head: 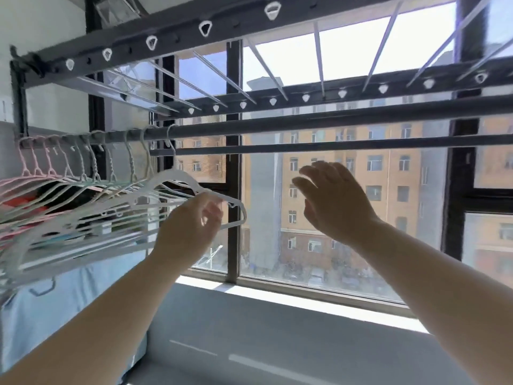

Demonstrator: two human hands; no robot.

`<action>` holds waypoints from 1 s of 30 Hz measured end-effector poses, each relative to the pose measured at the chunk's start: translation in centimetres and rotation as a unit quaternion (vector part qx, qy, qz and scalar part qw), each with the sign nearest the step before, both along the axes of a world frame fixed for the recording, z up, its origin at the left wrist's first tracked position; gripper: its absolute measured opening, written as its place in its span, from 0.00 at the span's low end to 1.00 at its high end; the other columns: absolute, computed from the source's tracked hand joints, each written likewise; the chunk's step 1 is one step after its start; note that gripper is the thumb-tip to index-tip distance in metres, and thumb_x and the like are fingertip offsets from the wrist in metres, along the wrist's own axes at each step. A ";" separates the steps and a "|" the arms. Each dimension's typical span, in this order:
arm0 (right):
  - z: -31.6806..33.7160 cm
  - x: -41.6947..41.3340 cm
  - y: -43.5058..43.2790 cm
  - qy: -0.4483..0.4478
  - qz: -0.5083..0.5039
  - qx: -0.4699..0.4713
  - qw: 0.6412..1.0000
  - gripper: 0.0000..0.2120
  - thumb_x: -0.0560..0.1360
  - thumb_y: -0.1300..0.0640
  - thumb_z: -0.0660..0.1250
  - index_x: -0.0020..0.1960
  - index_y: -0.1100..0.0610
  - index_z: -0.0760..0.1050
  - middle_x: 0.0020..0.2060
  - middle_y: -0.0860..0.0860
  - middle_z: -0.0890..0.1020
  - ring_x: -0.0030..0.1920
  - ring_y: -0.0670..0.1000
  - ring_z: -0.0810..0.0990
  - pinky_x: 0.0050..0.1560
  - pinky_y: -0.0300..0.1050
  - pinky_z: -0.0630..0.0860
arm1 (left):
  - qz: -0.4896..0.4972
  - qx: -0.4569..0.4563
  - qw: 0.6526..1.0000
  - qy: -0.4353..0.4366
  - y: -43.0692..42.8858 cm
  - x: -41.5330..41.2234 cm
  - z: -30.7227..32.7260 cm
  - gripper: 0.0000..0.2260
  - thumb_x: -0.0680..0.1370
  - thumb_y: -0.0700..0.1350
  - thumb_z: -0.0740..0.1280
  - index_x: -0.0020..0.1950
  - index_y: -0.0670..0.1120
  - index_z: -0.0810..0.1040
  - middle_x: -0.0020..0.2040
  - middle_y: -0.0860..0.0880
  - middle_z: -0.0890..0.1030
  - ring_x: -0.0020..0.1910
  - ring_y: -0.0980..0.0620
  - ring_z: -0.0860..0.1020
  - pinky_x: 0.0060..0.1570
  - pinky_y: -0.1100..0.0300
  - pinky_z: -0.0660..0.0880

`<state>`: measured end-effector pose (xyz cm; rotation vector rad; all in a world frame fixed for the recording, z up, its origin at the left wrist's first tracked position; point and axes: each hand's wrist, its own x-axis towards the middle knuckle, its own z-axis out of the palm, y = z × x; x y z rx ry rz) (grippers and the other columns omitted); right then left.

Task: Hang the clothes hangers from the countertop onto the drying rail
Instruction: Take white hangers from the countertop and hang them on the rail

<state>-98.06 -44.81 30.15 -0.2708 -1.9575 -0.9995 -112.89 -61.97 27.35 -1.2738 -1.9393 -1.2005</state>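
A dark drying rail (277,124) runs across the window at head height. Several pastel hangers (69,195), pink, green and white, hang from its left part by their hooks. The rightmost is a white hanger (177,176), its hook over the rail. My left hand (191,226) is closed on that hanger's right shoulder and lower bar. My right hand (336,198) is raised to the right of it, fingers spread, holding nothing and touching nothing.
A dark overhead rack (172,37) with white rings and thin cross rods hangs above the rail. A second thinner bar (333,147) runs just below the rail. The grey countertop (249,343) and window sill lie beneath. Light blue cloth (69,295) hangs at the lower left.
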 end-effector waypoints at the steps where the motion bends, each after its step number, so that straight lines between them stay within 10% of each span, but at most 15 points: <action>1: -0.6 1.0 0.6 -0.013 -0.010 -0.013 1.000 0.21 0.53 0.62 0.79 0.45 0.62 0.81 0.42 0.58 0.84 0.44 0.59 0.83 0.47 0.54 0.79 | -0.022 -0.024 0.999 -0.011 1.0 0.7 -0.8 0.09 0.77 0.42 0.61 0.56 0.45 0.76 0.44 0.54 0.77 0.46 0.52 0.78 0.48 0.61 0.74; 9: -5.3 14.9 6.4 -0.068 -0.167 -0.163 0.970 0.10 0.55 0.59 0.78 0.34 0.58 0.81 0.26 0.51 0.81 0.27 0.51 0.80 0.29 0.44 0.77 | -0.160 -0.159 0.969 -0.100 11.0 10.3 -6.1 0.08 0.77 0.41 0.63 0.52 0.44 0.80 0.47 0.47 0.84 0.46 0.51 0.81 0.46 0.61 0.74; 16: -8.4 32.7 9.6 -0.064 -0.302 -0.322 0.895 0.13 0.78 0.59 0.54 0.57 0.58 0.74 0.54 0.53 0.80 0.54 0.54 0.77 0.54 0.43 0.70 | -0.273 -0.207 0.933 -0.108 21.2 25.2 -7.3 0.09 0.77 0.41 0.61 0.52 0.45 0.80 0.40 0.50 0.81 0.42 0.53 0.78 0.48 0.61 0.74; 26: -14.0 60.0 5.1 0.049 -0.508 -0.423 0.749 0.13 0.77 0.60 0.53 0.54 0.60 0.75 0.51 0.55 0.80 0.50 0.55 0.75 0.44 0.42 0.64 | -0.468 -0.279 0.836 -0.066 30.7 52.2 -11.8 0.11 0.77 0.42 0.62 0.36 0.53 0.75 0.35 0.52 0.78 0.40 0.48 0.78 0.36 0.62 0.70; 30: -16.9 68.2 1.0 0.127 -0.571 -0.451 0.674 0.10 0.77 0.60 0.54 0.50 0.58 0.74 0.47 0.54 0.79 0.49 0.55 0.74 0.44 0.42 0.64 | -0.546 -0.307 0.778 -0.054 31.8 62.2 -13.9 0.09 0.77 0.41 0.60 0.44 0.51 0.79 0.36 0.54 0.78 0.44 0.48 0.79 0.36 0.61 0.70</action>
